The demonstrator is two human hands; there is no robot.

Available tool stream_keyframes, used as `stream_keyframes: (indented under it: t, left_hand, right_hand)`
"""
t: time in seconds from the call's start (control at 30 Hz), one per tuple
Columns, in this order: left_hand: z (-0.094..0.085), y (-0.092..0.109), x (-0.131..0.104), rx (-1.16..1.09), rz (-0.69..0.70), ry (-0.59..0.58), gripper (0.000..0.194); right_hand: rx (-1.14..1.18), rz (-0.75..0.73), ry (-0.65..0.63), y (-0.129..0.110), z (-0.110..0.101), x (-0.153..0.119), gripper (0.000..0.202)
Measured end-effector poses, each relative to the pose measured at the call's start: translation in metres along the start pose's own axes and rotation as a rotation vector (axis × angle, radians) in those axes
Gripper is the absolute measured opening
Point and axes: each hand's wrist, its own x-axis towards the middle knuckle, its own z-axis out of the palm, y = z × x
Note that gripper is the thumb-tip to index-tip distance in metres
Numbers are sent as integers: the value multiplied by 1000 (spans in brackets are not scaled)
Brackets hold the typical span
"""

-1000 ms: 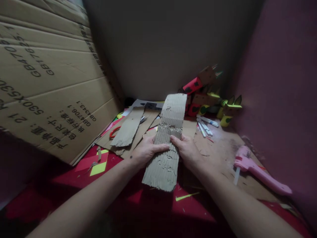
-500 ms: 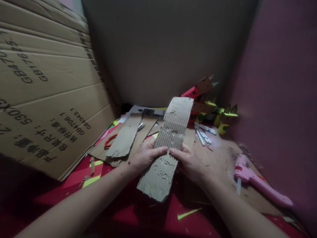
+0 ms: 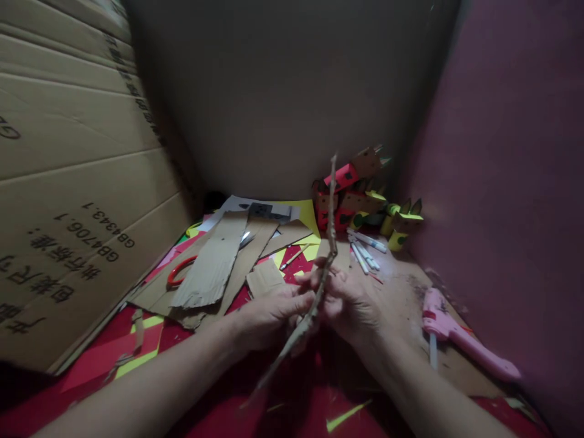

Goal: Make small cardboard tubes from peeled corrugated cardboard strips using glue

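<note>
A torn cardboard strip [image 3: 316, 298] stands on edge between my two hands, so only its thin, slightly bent side faces me. My left hand [image 3: 285, 307] is closed on the strip's left face, thumb against it. From the other side my right hand [image 3: 344, 298] grips the strip, its fingers curled near the middle. Beyond my left wrist lies another cardboard strip [image 3: 212, 261], partly over the red-handled scissors [image 3: 180, 272]. A pink hot glue gun [image 3: 460, 334] rests right of my right forearm, with a glue stick poking out of it.
A large printed cardboard box [image 3: 86, 182] rises at the left. Several white markers [image 3: 365, 252] lie on a cardboard sheet, near red and yellow paper figures [image 3: 347, 207]. Yellow paper [image 3: 306, 213] and scraps cover the back. A pink wall [image 3: 511, 182] borders the right side.
The cardboard strip has turned from showing its broad ribbed face to edge-on. My hands have turned it while keeping hold. The view has shifted slightly to the right.
</note>
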Motion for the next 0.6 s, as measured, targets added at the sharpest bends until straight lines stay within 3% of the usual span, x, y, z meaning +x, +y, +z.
stream_keyframes:
  t: [0.13, 0.23, 0.43, 0.6]
  left_hand:
    - [-15, 24, -13, 103, 145, 194, 32]
    - [-15, 36, -22, 148, 243, 106, 46]
    - [-6, 33, -22, 339, 234, 336, 15]
    - [-10, 28, -20, 524, 271, 470, 15]
  right_hand:
    - [-6, -24, 175, -6, -4, 4, 38]
    - [-53, -58, 243, -5, -6, 7, 34]
    - [-79, -69, 181, 4, -6, 7, 49]
    - [-47, 35, 147, 13, -7, 4, 49]
